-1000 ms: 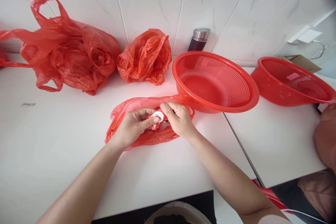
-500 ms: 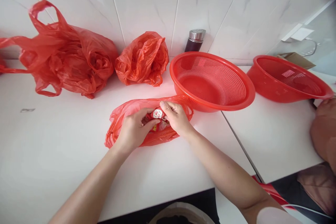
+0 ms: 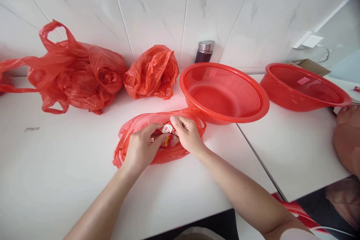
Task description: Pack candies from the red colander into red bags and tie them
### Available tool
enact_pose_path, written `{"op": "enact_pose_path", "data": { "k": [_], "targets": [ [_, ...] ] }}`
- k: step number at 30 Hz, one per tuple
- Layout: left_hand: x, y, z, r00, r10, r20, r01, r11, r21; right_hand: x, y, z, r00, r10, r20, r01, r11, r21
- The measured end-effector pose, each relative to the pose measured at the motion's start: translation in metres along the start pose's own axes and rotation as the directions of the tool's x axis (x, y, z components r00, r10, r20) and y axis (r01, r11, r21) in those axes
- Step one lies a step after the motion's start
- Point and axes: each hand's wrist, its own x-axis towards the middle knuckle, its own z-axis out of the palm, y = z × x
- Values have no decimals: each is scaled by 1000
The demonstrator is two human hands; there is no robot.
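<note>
A small red packet with a round white label point(image 3: 168, 128) is pinched between my two hands, above an open red plastic bag point(image 3: 135, 122) lying on the white table. My left hand point(image 3: 143, 144) grips its left side with thumb and fingers. From the right, my right hand point(image 3: 188, 135) closes on the packet's other side, thumb on top and fingers curled. Just below it, inside the bag, lies another red wrapper with yellow lettering point(image 3: 167, 141) among clear wrapping. The bag's remaining contents are mostly covered by my hands.
Behind the hands stand a red perforated basket point(image 3: 225, 114) and a dark flask with a silver lid point(image 3: 204, 50). Knotted red bags point(image 3: 81, 75) and a smaller crumpled red bag point(image 3: 153, 71) rest along the tiled wall. Rightward are another red basin point(image 3: 298, 95) and a person's arm point(image 3: 347, 138).
The view has tilted slightly upward, so everything sits lower in the picture. My hands keep their hold on the red packet, and more of the yellow-lettered wrapper shows.
</note>
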Motion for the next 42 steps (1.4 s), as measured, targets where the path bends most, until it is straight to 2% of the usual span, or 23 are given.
{"op": "enact_pose_path", "data": {
  "k": [3, 7, 14, 18, 21, 26, 29, 33, 36, 38, 42],
  "targets": [
    [1, -2, -1, 998, -58, 31, 59, 997, -59, -1, 0, 0, 1000, 6, 19, -6, 1000, 0],
    [2, -2, -2, 982, -137, 127, 164, 957, -240, -2, -3, -4, 997, 70, 42, -72, 997, 37],
    [6, -6, -5, 933, -252, 258, 353, 783, -512, 1, -14, -8, 976, 72, 206, -125, 957, 262],
    [7, -7, -4, 931, -214, 294, 347, 765, -543, 4, -8, -7, 969, 100, 224, -190, 883, 428],
    [7, -7, -3, 934, -198, 298, 335, 775, -537, 4, -5, -6, 973, 125, 196, -204, 861, 465],
    [9, -8, -6, 933, -183, 308, 329, 779, -534, 4, -10, -9, 973, 105, 205, -181, 898, 400],
    [9, -9, -8, 929, -155, 336, 318, 797, -513, 5, -14, -12, 971, 85, 223, -149, 946, 288],
    [8, -10, -6, 948, -179, 263, 282, 854, -436, 4, -14, -12, 988, 52, 147, -68, 992, 109],
    [7, -11, -5, 941, -180, 287, 290, 864, -411, 2, -11, -11, 991, -9, 134, 14, 999, -40],
    [7, -12, -6, 930, -174, 322, 309, 846, -435, 1, -9, -11, 985, 6, 172, 3, 999, -53],
    [8, -11, -7, 905, -175, 388, 362, 797, -484, 1, -6, -11, 976, 58, 210, -69, 997, 46]
  ]
}}
